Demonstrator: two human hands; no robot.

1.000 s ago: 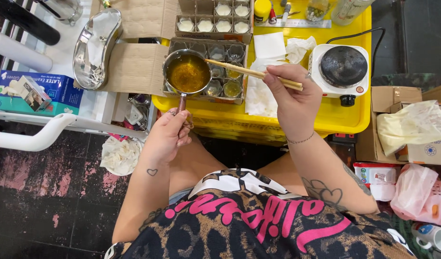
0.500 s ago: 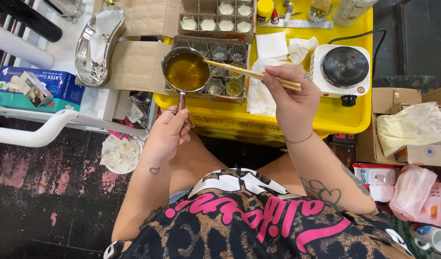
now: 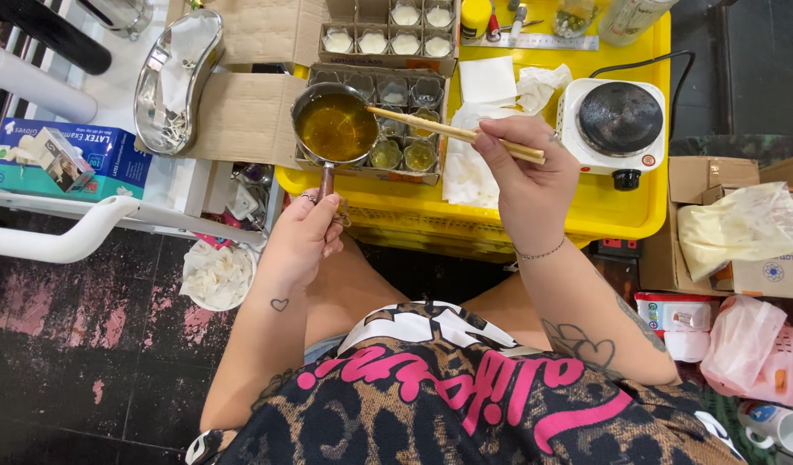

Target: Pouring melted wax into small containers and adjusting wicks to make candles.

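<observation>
Your left hand is clamped around the handle of a small metal saucepan, fingers wrapped tight. The pan sits level, part full of clear amber liquid. It hangs over the near edge of a cardboard tray of small glass jars; whether it touches the tray, you cannot tell.

Your right hand is closed on a pair of wooden chopsticks, held together near their thick end. They slant up and left, tips over the pan's right rim at the liquid. Your two hands are well apart, with the sticks between them.

Two jars just right of the pan show yellowish fill; the rest in that tray look empty. A second tray behind holds jars of white, set fill.

All this rests on a yellow table. A small white electric hotplate stands to the right, beside crumpled white paper towels. To the left: a shiny kidney-shaped metal dish and a blue glove box on a white rack.
</observation>
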